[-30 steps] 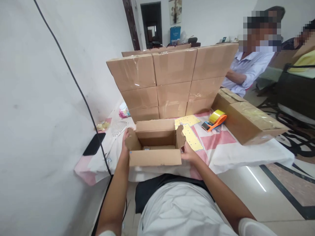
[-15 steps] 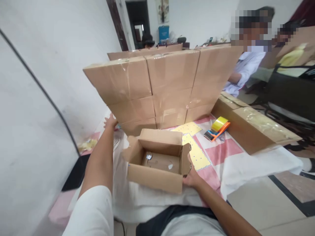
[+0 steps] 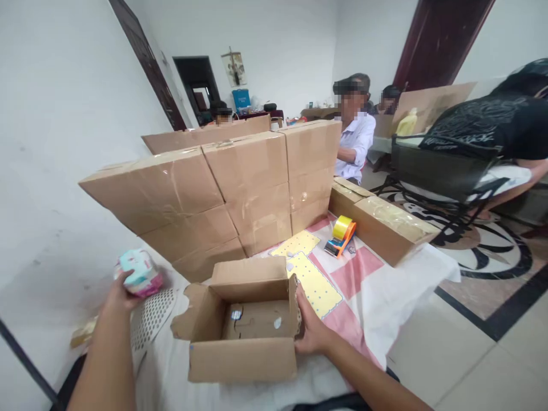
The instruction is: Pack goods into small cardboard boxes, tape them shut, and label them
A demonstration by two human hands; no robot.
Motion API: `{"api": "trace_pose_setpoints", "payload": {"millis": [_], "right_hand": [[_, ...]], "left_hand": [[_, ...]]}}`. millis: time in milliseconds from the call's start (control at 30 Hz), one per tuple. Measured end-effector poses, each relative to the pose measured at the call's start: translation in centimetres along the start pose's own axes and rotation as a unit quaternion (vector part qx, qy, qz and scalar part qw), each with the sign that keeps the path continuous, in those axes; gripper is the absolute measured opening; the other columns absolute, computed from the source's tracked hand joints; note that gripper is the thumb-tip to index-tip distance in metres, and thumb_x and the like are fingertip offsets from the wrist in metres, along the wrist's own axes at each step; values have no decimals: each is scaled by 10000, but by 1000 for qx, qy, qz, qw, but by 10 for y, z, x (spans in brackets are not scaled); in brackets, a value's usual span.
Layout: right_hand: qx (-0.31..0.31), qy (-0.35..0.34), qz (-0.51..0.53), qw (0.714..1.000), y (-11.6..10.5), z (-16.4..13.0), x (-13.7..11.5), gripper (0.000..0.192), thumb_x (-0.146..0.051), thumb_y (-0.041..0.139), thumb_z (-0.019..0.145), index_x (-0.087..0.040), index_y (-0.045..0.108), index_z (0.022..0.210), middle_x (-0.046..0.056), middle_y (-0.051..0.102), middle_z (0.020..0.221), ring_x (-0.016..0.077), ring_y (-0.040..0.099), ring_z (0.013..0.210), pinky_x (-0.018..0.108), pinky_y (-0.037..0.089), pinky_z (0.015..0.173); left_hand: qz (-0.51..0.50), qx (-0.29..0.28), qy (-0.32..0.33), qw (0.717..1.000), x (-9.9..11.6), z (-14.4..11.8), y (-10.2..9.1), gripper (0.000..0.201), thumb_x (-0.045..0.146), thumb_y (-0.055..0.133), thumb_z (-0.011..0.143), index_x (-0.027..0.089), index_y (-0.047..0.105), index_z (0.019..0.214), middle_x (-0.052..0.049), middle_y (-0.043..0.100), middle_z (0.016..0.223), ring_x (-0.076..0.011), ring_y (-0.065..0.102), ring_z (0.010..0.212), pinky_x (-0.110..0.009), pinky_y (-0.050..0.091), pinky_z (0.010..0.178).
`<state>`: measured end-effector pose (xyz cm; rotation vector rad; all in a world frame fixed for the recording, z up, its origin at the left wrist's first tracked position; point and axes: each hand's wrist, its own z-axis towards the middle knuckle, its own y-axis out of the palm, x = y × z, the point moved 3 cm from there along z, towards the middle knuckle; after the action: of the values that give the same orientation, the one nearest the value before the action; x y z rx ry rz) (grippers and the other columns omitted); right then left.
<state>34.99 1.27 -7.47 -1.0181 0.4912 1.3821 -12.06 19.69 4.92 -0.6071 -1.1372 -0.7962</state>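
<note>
My left hand (image 3: pixel 122 292) is closed around a white, teal and pink plastic-wrapped pack (image 3: pixel 137 272), lifted beside the wall at the left; what the pack contains cannot be made out. An open cardboard box (image 3: pixel 242 361) stands on the cloth in front of me, flaps folded outward. Inside it, only two small pale patches show on the bottom. My right hand (image 3: pixel 311 322) grips the box's right side, thumb and fingers about the right flap. Left of the box lies a white perforated surface (image 3: pixel 153 317).
Stacked taped cartons (image 3: pixel 257 188) form a wall behind the box. A tape dispenser (image 3: pixel 341 235) with yellow tape lies on the pink-and-white cloth (image 3: pixel 381 302). A long carton (image 3: pixel 381 228) borders the right side. A person in a pale shirt (image 3: pixel 359 140) sits beyond, others farther back.
My left hand, earlier reaching behind the cartons' left edge with the fingers spread, now holds the pack out in the open. My right hand stays on the box. The camera view has shifted right.
</note>
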Motion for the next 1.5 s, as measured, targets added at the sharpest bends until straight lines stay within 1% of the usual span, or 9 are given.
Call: {"api": "trace_pose_setpoints", "payload": {"millis": [133,300,467,600,700,967,1167,1367,1500], "right_hand": [[-1,-37,-1,999,-2,1,2,1337,-574,850,662,-245,56,1686,180,214,1687,441,221,1584,594,210,1297],[-17,-42,-20,999,-3,1,0,1360,-634,843,666,-236,29,1681,186,229,1667,424,247,1565,587,203,1298],[-7,-53,-24,998,-5,2,-7,1283,-735,742,728,-229,48,1682,182,258,1652,408,275,1554,583,227,1294],[-2,-63,-21,998,-5,1,-9,1275,-681,773,734,-249,36,1681,177,234,1669,418,247,1570,596,207,1298],[-11,-58,-26,998,-5,0,-8,1298,-667,799,716,-249,33,1677,187,217,1675,422,235,1576,599,205,1299],[-22,-80,-35,996,-6,0,-12,1263,-674,754,750,-232,19,1677,206,227,1650,423,255,1561,612,240,1284],[-4,-94,-38,995,-7,-1,-17,1222,-638,755,758,-303,14,1670,173,198,1633,417,229,1565,635,251,1273],[-1,-119,-41,992,-11,0,-28,891,-473,793,743,-354,392,1530,121,172,1598,413,284,1528,623,306,1243],[-38,-90,-42,994,-17,6,-39,789,-448,806,725,-308,460,1420,145,229,1572,404,287,1535,610,307,1242]], "left_hand": [[-72,-13,-97,993,-8,-83,-37,451,540,606,724,367,638,1140,14,732,908,-302,690,925,-767,498,974],[-52,-105,34,993,39,-181,-40,689,616,396,845,391,454,1494,-30,665,1346,-339,611,1287,-625,493,1101],[31,-127,205,970,107,-187,-31,1072,601,799,649,312,333,1570,-107,509,1539,-379,531,1376,-648,450,1136],[246,-343,438,794,158,-198,12,1032,464,861,697,278,365,1583,-134,483,1538,-353,551,1349,-516,507,1106],[363,-545,409,636,158,-217,59,857,348,739,803,328,405,1592,-101,495,1565,-343,575,1335,-448,518,1077],[410,-704,270,513,93,-242,107,715,358,602,935,442,377,1608,-3,514,1604,-289,579,1367,-378,427,1139],[394,-683,226,572,103,-227,94,669,478,667,905,410,495,1548,-12,577,1550,-298,609,1331,-382,469,1111],[258,-266,222,902,84,-197,-15,905,801,498,901,256,354,1609,-179,487,1594,-364,540,1413,-521,502,1106],[195,-381,172,888,37,-246,-34,1404,1055,451,588,184,205,1661,-282,324,1669,-477,404,1507,-607,436,1167]]}}
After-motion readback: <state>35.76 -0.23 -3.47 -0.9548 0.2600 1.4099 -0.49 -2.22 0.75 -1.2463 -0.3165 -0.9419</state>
